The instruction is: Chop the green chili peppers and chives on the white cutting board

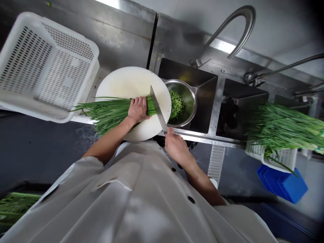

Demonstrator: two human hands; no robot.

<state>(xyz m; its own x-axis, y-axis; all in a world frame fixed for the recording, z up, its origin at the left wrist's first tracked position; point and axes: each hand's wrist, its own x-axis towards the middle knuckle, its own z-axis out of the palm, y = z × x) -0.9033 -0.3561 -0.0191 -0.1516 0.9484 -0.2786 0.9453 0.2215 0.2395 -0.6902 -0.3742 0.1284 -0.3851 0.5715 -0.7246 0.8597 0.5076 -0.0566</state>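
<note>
A thick bunch of long green stalks (108,109) lies across a round white cutting board (126,81). My left hand (138,109) presses down over the bunch near its right end, fingers wrapped over it. In my right hand (176,145) is the handle of a knife (158,109); its broad blade stands at the cut end of the stalks, just right of my left hand. Right of the board, partly under its edge, a metal bowl (194,104) holds finely chopped greens (176,104).
A white perforated basket (68,71) stands at the left. Sinks (205,114) with curved faucets (249,25) lie to the right. Farther right, more green stalks (286,126) rest over a white basket (280,158), above blue boxes (283,184).
</note>
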